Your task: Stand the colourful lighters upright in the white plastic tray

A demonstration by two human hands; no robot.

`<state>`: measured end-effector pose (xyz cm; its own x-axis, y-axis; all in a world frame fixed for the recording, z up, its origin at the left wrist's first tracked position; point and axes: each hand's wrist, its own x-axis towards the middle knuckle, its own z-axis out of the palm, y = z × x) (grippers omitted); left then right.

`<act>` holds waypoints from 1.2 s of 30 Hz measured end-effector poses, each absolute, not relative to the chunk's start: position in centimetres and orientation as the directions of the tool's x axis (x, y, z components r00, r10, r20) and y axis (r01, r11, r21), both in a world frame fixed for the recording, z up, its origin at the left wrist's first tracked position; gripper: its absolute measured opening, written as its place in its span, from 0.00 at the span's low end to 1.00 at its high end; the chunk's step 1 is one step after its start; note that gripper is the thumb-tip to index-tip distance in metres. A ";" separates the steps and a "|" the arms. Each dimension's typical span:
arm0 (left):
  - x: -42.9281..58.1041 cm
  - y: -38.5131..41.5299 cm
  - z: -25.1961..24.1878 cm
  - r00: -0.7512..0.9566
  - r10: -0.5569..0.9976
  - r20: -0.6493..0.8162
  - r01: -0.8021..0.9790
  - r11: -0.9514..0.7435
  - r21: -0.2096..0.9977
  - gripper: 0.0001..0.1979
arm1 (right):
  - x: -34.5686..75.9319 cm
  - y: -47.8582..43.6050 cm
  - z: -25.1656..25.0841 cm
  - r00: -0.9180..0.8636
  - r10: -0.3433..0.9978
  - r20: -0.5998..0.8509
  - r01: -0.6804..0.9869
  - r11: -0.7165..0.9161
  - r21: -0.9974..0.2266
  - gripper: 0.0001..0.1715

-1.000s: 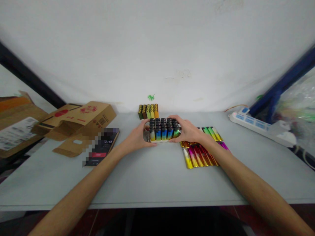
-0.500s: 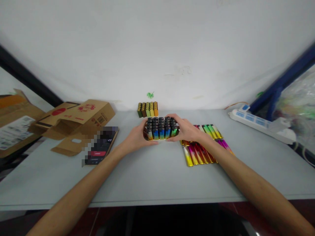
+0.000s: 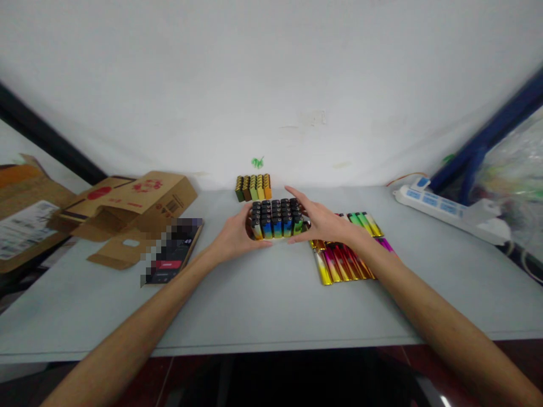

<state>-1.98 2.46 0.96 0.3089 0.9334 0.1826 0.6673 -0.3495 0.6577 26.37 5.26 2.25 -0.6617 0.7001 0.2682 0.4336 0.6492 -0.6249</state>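
Upright lighters point(image 3: 277, 219) with black tops and blue, green and yellow bodies stand in a tight block at the middle of the table. My left hand point(image 3: 235, 236) curves round the block's left side, thumb at the front, its far fingers partly hidden behind. On the right, my right hand point(image 3: 326, 224) is spread open, its index finger raised off the block and a gap showing by its palm. Its thumb lies close to the front right corner. Under and beside my right forearm lie rows of shiny red, yellow, green and purple lighters point(image 3: 343, 265).
Another block of gold-topped lighters point(image 3: 253, 188) stands near the wall. An opened cardboard box point(image 3: 165, 198) and a phone point(image 3: 176, 251) are at left, with a second carton point(image 3: 25, 226) beyond. A white power strip point(image 3: 452, 215) lies at right on the grey table point(image 3: 271, 305).
My right hand has loosened from the right side of the lighter block, its fingers spreading and the index finger lifting. My left hand stays round the block.
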 end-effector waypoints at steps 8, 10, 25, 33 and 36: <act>-1.9 2.8 0.5 0.292 0.939 0.181 0.698 -0.339 0.631 0.50 | 31.2 5.9 4.4 -0.538 0.752 0.380 0.411 0.628 -0.661 0.40; -1.9 2.9 0.4 0.296 0.938 0.180 0.690 -0.340 0.639 0.49 | 31.9 5.7 4.2 -0.569 0.748 0.342 0.457 0.633 -0.625 0.34; -1.3 2.3 -0.2 0.307 0.935 0.178 0.631 -0.340 0.697 0.49 | 31.3 3.4 2.6 -0.745 0.648 0.159 0.491 0.694 -0.526 0.37; -1.0 2.2 -0.1 0.292 0.943 0.162 0.650 -0.320 0.690 0.50 | 31.5 3.4 2.9 -0.751 0.644 0.145 0.509 0.705 -0.493 0.39; -0.8 2.2 0.0 0.297 0.941 0.159 0.665 -0.324 0.673 0.50 | 31.7 3.5 3.0 -0.743 0.651 0.153 0.519 0.706 -0.482 0.37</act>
